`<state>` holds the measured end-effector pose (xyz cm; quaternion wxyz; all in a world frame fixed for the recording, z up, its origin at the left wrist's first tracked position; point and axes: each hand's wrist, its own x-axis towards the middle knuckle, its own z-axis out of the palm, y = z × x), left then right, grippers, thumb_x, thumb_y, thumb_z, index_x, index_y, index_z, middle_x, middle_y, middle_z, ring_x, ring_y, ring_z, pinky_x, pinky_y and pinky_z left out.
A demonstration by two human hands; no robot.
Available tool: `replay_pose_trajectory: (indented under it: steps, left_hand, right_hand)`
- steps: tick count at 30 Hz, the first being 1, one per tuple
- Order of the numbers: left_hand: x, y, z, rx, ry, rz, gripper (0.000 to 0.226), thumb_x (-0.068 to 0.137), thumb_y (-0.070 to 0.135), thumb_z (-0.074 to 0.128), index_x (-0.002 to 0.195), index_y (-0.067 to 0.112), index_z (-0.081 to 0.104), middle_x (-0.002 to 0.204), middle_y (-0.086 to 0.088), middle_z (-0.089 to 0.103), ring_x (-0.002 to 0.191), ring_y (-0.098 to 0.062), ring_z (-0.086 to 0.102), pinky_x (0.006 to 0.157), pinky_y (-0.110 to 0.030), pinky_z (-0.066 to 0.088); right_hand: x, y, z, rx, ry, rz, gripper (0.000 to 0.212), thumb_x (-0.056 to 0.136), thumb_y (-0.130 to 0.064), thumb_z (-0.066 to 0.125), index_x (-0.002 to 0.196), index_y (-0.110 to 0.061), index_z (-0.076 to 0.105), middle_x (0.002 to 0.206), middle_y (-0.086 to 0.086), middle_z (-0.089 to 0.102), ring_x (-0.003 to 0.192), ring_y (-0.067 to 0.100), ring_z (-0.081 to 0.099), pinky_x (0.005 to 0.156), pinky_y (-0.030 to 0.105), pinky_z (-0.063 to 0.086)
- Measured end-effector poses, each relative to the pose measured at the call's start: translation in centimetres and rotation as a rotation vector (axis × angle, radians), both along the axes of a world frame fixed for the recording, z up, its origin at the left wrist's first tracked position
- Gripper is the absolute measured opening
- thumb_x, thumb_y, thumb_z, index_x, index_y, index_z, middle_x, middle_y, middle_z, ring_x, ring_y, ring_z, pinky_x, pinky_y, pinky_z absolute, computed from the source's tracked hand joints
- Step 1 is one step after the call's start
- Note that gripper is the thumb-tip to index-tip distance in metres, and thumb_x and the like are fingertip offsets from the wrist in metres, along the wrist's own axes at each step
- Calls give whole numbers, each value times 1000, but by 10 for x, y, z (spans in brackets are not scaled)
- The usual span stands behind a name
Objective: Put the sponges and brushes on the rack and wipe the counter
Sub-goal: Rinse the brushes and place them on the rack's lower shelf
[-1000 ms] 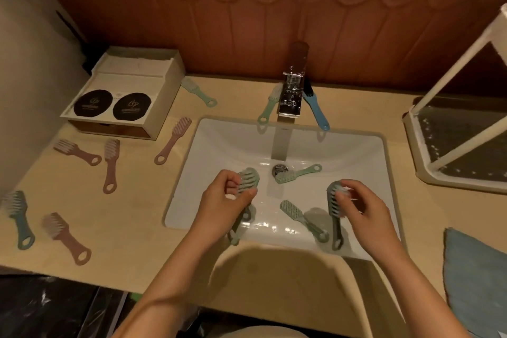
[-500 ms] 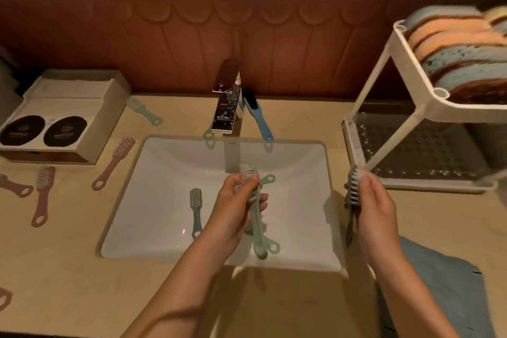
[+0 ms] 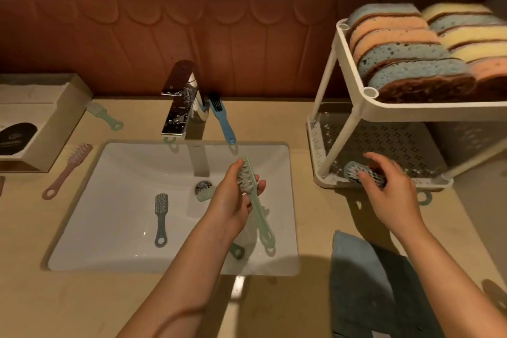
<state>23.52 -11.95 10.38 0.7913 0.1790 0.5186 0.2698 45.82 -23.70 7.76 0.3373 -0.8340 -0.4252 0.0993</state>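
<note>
Gripping a pale green brush in the left hand above the white sink, fingers and thumb curled round its neck beside the bristles, head up, looped handle slanting down past the wrist. Just under that hand, the loop of a darker handle; cannot tell whether held or lying in the basin

Clutching a dark teal brush in the right hand, fingers wrapped over its middle, bristle head poking out on the thumb side over the perforated lower tier of the white rack, handle loop sticking out past the little finger over the rack's front lip. Beyond and above the right hand, blue, orange and yellow sponges packed on edge in the upper tier

Left of the left hand, in the basin, a teal brush lying flat, bristles up. Just beside the left fingertips, at the drain, a green brush head. Beyond the left hand, a chrome faucet with a blue brush just to its right on the tan surface. Far to the left of both hands, a mint brush and a pink brush on the surface near an open cardboard box. Under the right forearm, a blue-grey cloth spread on the surface
</note>
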Motion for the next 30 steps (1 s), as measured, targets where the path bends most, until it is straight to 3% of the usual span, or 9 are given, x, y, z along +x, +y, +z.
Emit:
replay_pose_trajectory:
  steps: [4, 6, 11, 14, 19, 24, 27, 30]
  left_hand:
    - [14, -10, -5, 29, 55, -66, 27, 93, 40, 47, 97, 19, 62, 84, 4, 63, 78, -10, 59, 92, -31, 39]
    - [17, -15, -7, 36, 63, -76, 28, 93, 40, 48, 110, 21, 60, 88, 5, 63, 81, -8, 57, 82, -27, 40]
    - [18, -25, -11, 100, 140, -86, 13, 92, 36, 53, 95, 26, 60, 89, 8, 61, 86, -7, 55, 87, -29, 35]
    - [16, -28, -12, 104, 136, -63, 9, 92, 32, 55, 89, 26, 60, 82, 6, 60, 79, -9, 54, 74, -26, 40]
    - [13, -32, -14, 192, 135, -153, 7, 92, 28, 54, 95, 23, 59, 84, 2, 62, 81, -13, 57, 73, -28, 42]
    - [15, -36, -10, 291, 139, -240, 4, 94, 22, 52, 94, 19, 55, 82, 1, 67, 71, -11, 62, 64, -21, 49]
    - [16, -37, -12, 327, 157, -284, 3, 94, 20, 52, 96, 20, 53, 86, 1, 68, 76, -13, 64, 74, -25, 45]
    - [17, -39, -14, 337, 172, -313, 2, 93, 19, 52, 93, 21, 52, 90, -1, 70, 81, -15, 66, 73, -26, 46]
  right_hand:
    - [31, 11, -15, -111, -117, 52, 23, 89, -19, 58, 110, -11, 63, 103, 14, 62, 100, 35, 55, 89, 44, 42]
    - [41, 19, -24, -214, -185, 90, 24, 91, -22, 56, 112, -13, 62, 101, 15, 66, 98, 35, 56, 87, 40, 36]
    - [49, 37, -37, -288, -158, 160, 20, 89, -18, 57, 109, -16, 62, 95, 16, 69, 91, 35, 62, 80, 42, 49]
    - [48, 43, -42, -299, -56, 203, 19, 88, -15, 59, 106, -13, 64, 99, 13, 69, 92, 31, 62, 80, 38, 51]
    - [44, 50, -47, -381, 118, 232, 17, 89, -19, 59, 101, -8, 67, 93, 9, 66, 84, 17, 54, 62, 19, 32]
    - [43, 51, -46, -398, 206, 217, 24, 92, -22, 56, 108, -8, 66, 107, 15, 67, 97, 24, 57, 72, 24, 36]
    - [44, 50, -47, -448, 217, 251, 30, 95, -27, 50, 111, -8, 66, 113, 14, 66, 107, 28, 57, 83, 30, 41]
    - [46, 46, -50, -465, 173, 243, 32, 94, -35, 47, 110, -17, 68, 114, 9, 67, 109, 29, 57, 92, 37, 44]
